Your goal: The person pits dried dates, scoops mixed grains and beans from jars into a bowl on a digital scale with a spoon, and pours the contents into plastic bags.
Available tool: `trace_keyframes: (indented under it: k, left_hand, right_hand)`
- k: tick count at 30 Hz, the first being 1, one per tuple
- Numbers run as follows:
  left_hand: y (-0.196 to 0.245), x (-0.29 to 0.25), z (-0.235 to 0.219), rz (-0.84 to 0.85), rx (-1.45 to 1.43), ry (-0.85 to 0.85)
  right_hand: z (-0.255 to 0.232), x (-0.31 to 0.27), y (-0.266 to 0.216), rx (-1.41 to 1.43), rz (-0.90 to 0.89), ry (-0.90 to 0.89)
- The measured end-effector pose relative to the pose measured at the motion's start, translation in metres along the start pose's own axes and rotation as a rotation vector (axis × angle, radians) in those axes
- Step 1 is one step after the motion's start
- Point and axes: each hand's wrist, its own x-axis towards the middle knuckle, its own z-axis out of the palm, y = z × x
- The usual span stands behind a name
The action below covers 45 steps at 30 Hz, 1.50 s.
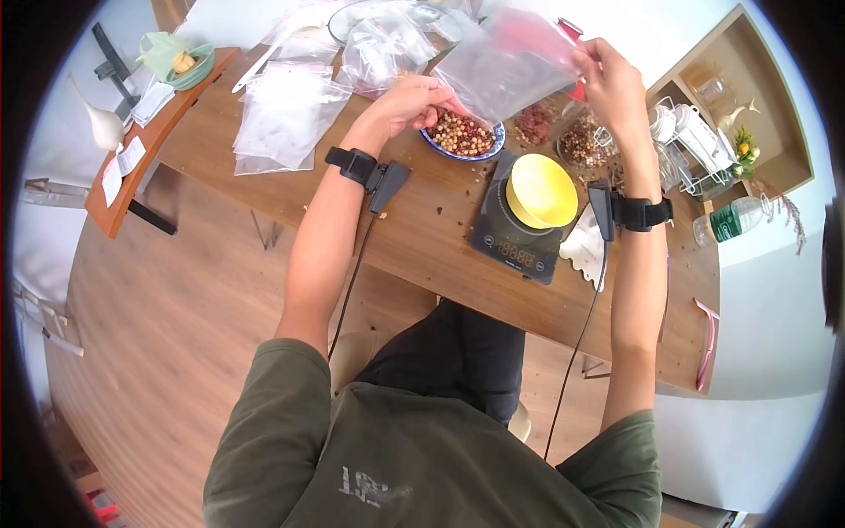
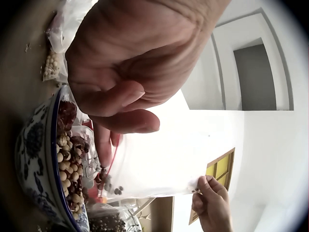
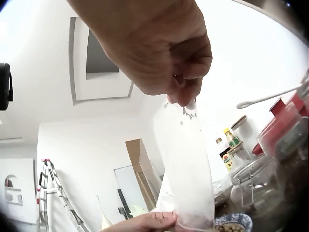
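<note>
A clear zip bag (image 1: 506, 75) with a red seal line is stretched between my hands, tilted mouth-down over a blue-and-white bowl (image 2: 36, 150). My left hand (image 1: 407, 106) pinches the bag by its mouth, right at the bowl's rim. Higher up, my right hand (image 1: 613, 88) pinches the opposite end of the bag. Several small dark bits cling inside, near the right fingertips and close to the seal. Pale round beans and dark red pieces (image 1: 462, 135) fill the bowl.
Right of the bowl, a yellow bowl (image 1: 531, 207) stands on a black scale (image 1: 515, 253). Behind them are glass jars (image 1: 585, 145). Flat clear bags (image 1: 286, 119) lie left, with more filled bags (image 1: 385, 53) at the back. A bottle (image 1: 735, 220) lies on the right.
</note>
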Motion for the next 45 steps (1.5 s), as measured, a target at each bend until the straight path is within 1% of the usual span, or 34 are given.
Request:
trace_keyframes:
  k: [1,3,6,7,9,10,11,12,13,14,15,16,18,19,21,26,30,33,35,36,37,38,39,40,42,43,45]
  left_hand:
    - [-0.001,0.001,0.001,-0.017,-0.011,0.024]
    - [-0.003,0.003,0.002,-0.031,-0.025,0.048]
    - [-0.003,0.003,0.002,-0.013,-0.039,0.005]
    - [-0.002,0.002,0.004,-0.021,-0.064,0.018]
    - [-0.002,0.003,0.005,-0.028,-0.09,0.033]
    - [-0.004,0.003,0.006,-0.026,-0.134,0.066]
    - [-0.004,0.005,0.006,-0.024,-0.179,0.097]
    - [-0.003,0.005,0.006,-0.022,-0.179,0.096]
    - [-0.001,0.004,0.003,-0.006,-0.223,0.045]
    - [0.0,0.003,0.001,0.01,-0.267,-0.002]
    - [0.0,0.003,0.0,0.009,-0.266,0.001]
    - [-0.001,0.004,-0.001,0.004,-0.287,-0.017]
    - [-0.002,0.006,0.001,0.0,-0.311,-0.038]
    - [-0.003,0.006,0.003,-0.017,-0.316,-0.048]
    - [-0.004,0.005,0.004,-0.037,-0.321,-0.056]
    - [-0.005,0.007,0.004,-0.036,-0.339,-0.099]
    - [-0.004,0.007,0.006,-0.03,-0.36,-0.063]
    - [0.0,0.004,0.006,-0.007,-0.331,-0.043]
    - [-0.001,0.004,0.005,0.093,-0.32,-0.016]
    - [0.001,0.002,0.006,0.094,-0.319,-0.016]
    - [0.003,0.001,0.008,0.125,-0.324,0.022]
    - [0.005,0.0,0.01,0.157,-0.327,0.06]
    - [0.006,0.0,0.011,0.158,-0.324,0.06]
    - [0.006,0.001,0.011,0.173,-0.323,0.078]
    - [0.005,0.003,0.012,0.19,-0.316,0.096]
    - [0.004,0.005,0.012,0.203,-0.306,0.093]
    - [0.005,0.007,0.013,0.22,-0.284,0.089]
  right_hand:
    - [-0.001,-0.001,-0.001,-0.001,0.003,0.003]
    - [-0.007,-0.002,-0.008,0.057,0.195,-0.095]
    - [-0.009,-0.003,-0.012,0.091,0.24,-0.126]
    - [-0.008,-0.004,-0.011,0.09,0.242,-0.125]
    - [-0.002,-0.005,-0.006,0.083,0.141,-0.032]
    - [0.001,-0.005,-0.002,0.082,0.144,-0.031]
    - [0.005,-0.006,0.004,0.076,0.087,-0.039]
    - [0.004,-0.005,0.003,0.07,0.028,-0.048]
    - [0.002,-0.004,0.001,0.071,0.027,-0.049]
    - [0.0,-0.005,-0.003,0.13,0.146,-0.088]
    - [-0.002,-0.004,-0.007,0.189,0.267,-0.127]
    - [-0.001,-0.004,-0.006,0.19,0.267,-0.126]
    - [0.0,-0.005,-0.003,0.141,0.209,-0.11]
    - [-0.001,-0.005,-0.004,0.141,0.208,-0.111]
    - [-0.003,-0.006,-0.008,0.178,0.27,-0.114]
    - [-0.002,-0.006,-0.007,0.165,0.246,-0.114]
    - [-0.002,-0.006,-0.009,0.186,0.241,-0.098]
    - [-0.008,-0.01,-0.012,0.221,0.263,-0.084]
    - [-0.016,-0.015,-0.016,0.246,0.283,-0.099]
    - [-0.021,-0.019,-0.017,0.269,0.304,-0.115]
    - [-0.025,-0.023,-0.017,0.269,0.303,-0.114]
    - [-0.028,-0.028,-0.016,0.28,0.305,-0.15]
    - [-0.033,-0.032,-0.016,0.292,0.307,-0.186]
    - [-0.038,-0.037,-0.019,0.293,0.307,-0.181]
    - [-0.051,-0.047,-0.025,0.258,0.309,-0.32]
    - [-0.055,-0.051,-0.025,0.261,0.307,-0.313]
    - [-0.062,-0.06,-0.028,0.353,0.287,-0.458]
